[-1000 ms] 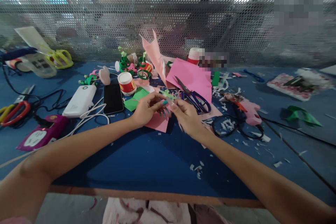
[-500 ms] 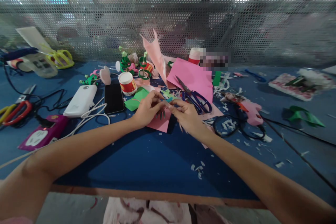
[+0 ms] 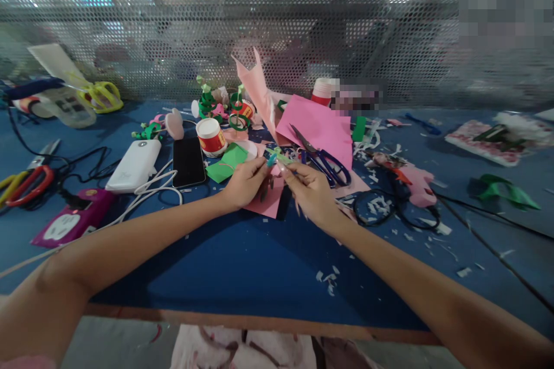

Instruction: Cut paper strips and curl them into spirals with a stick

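Near the middle of the blue table, my left hand (image 3: 246, 183) pinches a small blue-teal piece (image 3: 271, 160) between thumb and forefinger. My right hand (image 3: 310, 189) is close beside it, thumb and forefinger pressed together at a tiny pale piece too small to name. Under and between the hands lies a pink paper square (image 3: 269, 203). A green paper piece (image 3: 229, 162) is left of my left hand. Blue-handled scissors (image 3: 331, 167) rest on a large pink sheet (image 3: 318, 127) just beyond my right hand.
A red-and-white tub (image 3: 211, 137), black phone (image 3: 188, 161), white power bank (image 3: 135, 166) and purple power strip (image 3: 71, 219) stand to the left. A pink glue gun (image 3: 419, 184) with a looped black cable lies right, among paper scraps. Perforated metal (image 3: 173, 29) rises behind.
My fingertips have moved slightly apart, and the blue-teal piece now shows at my left fingertips. My left fingers have turned a little. The things on the table look the same.
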A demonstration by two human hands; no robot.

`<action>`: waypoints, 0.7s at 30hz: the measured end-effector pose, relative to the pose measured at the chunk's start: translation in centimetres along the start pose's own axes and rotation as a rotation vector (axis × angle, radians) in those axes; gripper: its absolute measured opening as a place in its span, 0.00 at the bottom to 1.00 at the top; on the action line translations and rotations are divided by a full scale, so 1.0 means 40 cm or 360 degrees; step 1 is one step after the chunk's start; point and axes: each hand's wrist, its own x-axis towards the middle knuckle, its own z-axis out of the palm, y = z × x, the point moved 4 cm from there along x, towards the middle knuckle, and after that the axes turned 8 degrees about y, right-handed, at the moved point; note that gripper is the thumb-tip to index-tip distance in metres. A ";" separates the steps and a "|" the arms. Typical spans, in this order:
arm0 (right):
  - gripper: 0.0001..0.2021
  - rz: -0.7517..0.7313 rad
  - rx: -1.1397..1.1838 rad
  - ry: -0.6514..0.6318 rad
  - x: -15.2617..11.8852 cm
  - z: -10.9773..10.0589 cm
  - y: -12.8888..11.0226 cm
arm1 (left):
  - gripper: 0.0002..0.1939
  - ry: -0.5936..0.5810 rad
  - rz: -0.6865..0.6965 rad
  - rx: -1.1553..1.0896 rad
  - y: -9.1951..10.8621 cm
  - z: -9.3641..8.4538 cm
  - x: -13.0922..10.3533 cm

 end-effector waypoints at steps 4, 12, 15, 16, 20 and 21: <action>0.14 0.0007 -0.0001 0.0004 -0.003 0.002 0.002 | 0.16 0.0096 0.0094 0.0179 0.013 -0.009 -0.003; 0.15 0.0095 0.0003 -0.0030 -0.008 0.003 -0.001 | 0.16 0.0221 0.0289 0.0440 0.023 -0.019 -0.009; 0.15 0.0169 0.0068 -0.0068 -0.012 0.007 -0.002 | 0.15 0.0273 0.0372 0.0533 0.030 -0.021 -0.011; 0.16 0.0176 0.0091 -0.0078 -0.012 0.009 -0.004 | 0.15 0.0281 0.0399 0.0560 0.032 -0.021 -0.011; 0.18 0.0180 0.0152 -0.0173 -0.014 0.017 -0.008 | 0.14 0.0272 0.0438 0.0611 0.043 -0.020 -0.015; 0.18 0.0182 0.0154 -0.0180 -0.014 0.017 -0.008 | 0.14 0.0265 0.0436 0.0616 0.045 -0.020 -0.016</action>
